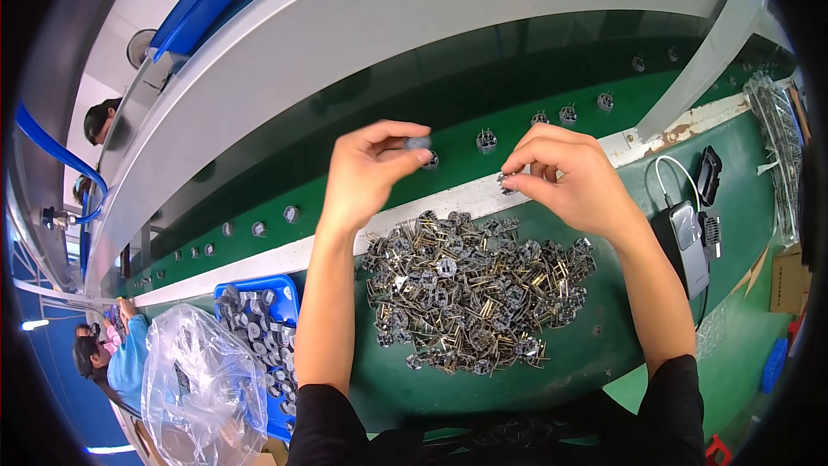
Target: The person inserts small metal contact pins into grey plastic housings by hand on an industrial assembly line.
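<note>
Over the green conveyor belt [457, 168], my left hand [358, 174] pinches a small grey cap [417, 143], slightly blurred, between thumb and fingertips. My right hand [569, 177] is closed at the fingertips on a small round part with metal pins [505, 183], above the belt's white edge rail [466, 197]. Below and between my forearms lies a heap of similar pinned parts [470, 293] on the green tabletop [604, 354]. Several small round parts [486, 140] stand spaced along the belt, and one is partly hidden behind my left fingertips.
At left, a blue tray [291, 286] holds many grey caps, beside a clear plastic bag [203, 380]. A white device with a cable [686, 255] lies at right. A grey metal panel [362, 13] rises beyond the belt; a person in blue [129, 354] sits far left.
</note>
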`<state>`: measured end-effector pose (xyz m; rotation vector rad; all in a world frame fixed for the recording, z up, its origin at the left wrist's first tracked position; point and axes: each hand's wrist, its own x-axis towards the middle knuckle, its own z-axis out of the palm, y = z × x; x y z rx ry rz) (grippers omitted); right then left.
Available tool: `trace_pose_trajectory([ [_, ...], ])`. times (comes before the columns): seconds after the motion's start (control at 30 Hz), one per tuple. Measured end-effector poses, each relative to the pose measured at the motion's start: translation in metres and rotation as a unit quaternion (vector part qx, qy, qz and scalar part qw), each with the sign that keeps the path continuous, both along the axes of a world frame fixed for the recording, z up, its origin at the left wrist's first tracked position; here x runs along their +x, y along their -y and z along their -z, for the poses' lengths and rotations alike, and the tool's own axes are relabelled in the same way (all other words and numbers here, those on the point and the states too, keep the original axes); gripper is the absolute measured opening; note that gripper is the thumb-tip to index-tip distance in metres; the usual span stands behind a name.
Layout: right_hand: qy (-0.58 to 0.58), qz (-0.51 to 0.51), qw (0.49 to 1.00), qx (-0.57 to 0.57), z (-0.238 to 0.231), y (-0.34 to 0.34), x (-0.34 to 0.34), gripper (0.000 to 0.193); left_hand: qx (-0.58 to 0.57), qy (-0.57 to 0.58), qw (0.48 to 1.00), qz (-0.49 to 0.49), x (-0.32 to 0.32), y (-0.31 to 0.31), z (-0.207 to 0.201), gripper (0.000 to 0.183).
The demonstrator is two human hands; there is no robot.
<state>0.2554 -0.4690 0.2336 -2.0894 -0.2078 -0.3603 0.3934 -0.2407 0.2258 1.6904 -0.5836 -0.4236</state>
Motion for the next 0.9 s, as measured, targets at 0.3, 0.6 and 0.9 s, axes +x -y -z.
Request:
trace_pose_trajectory([
  [0.3,0.105,0.069,0.992,0.014,0.012,-0.018,0.001,0.01,-0.006,0.079,0.991,0.112,-0.044,0.032,-0.003,0.046],
  [0.6,0.076,0.079,0.993,0.031,0.017,-0.025,0.001,0.01,0.021,0.024,0.993,0.11,-0.048,0.032,-0.009,0.042],
  [0.9,0.113,0.078,0.99,-0.008,0.019,-0.027,0.001,0.01,-0.004,0.095,0.989,0.112,-0.051,0.035,-0.005,0.041],
])
